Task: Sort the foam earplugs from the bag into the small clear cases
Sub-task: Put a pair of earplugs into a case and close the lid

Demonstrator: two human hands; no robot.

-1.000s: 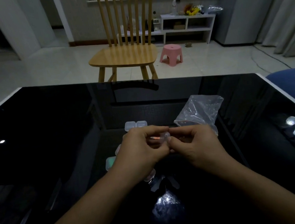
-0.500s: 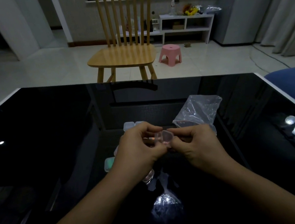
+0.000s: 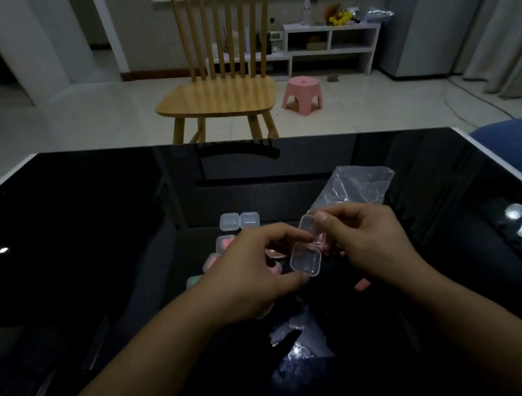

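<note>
holding a small clear case (image 3: 306, 259) open above the desk (image 3: 95, 251), my left hand (image 3: 256, 274) pinches its lower half while my right hand (image 3: 363, 238) pinches the raised lid. a loose pink earplug (image 3: 362, 284) lies on the desk just below my right hand. more cases (image 3: 239, 221) sit behind my left hand, and the clear bag (image 3: 357, 186) lies beyond my right.
</note>
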